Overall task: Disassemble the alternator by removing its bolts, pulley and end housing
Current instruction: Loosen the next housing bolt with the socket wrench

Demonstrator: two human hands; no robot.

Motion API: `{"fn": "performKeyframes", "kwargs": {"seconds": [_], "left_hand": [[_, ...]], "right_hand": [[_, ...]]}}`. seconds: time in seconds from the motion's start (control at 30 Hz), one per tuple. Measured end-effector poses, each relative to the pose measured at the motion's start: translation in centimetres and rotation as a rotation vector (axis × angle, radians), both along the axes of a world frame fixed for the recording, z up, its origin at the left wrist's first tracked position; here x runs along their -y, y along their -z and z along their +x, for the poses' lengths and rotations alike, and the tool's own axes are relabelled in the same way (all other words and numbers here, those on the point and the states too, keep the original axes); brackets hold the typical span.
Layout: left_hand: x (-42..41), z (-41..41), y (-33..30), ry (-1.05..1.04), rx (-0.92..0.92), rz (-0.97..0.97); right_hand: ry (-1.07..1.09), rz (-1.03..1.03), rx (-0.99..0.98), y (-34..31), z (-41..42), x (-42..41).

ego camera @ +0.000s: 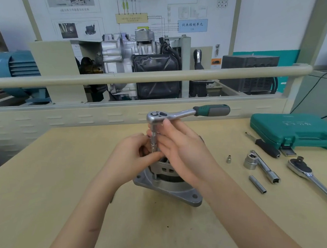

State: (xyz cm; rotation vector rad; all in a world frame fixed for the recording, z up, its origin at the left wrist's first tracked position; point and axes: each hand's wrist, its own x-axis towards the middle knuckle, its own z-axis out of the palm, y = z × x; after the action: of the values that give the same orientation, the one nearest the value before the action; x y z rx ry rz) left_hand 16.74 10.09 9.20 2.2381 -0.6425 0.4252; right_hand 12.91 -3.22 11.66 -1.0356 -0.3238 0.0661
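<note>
The pale wood-grain tabletop carried the cast-aluminium alternator at centre frame, standing on its flat flange so its bolts faced upward. Above it a chrome ratchet with rubbery green grip stood on a slim extension. The left hand pinched that shaft low; the right hand steadied it, fingers nearly straight.
</note>
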Motion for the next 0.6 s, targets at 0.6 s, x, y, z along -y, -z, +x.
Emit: {"fn": "performKeyframes", "kwargs": {"seconds": [0.6], "left_hand": [[0.58, -0.97, -0.65, 0.154, -0.035, 0.039]], "right_hand": [[0.122, 0.163, 0.021, 0.57, 0.46, -0.7]]}}
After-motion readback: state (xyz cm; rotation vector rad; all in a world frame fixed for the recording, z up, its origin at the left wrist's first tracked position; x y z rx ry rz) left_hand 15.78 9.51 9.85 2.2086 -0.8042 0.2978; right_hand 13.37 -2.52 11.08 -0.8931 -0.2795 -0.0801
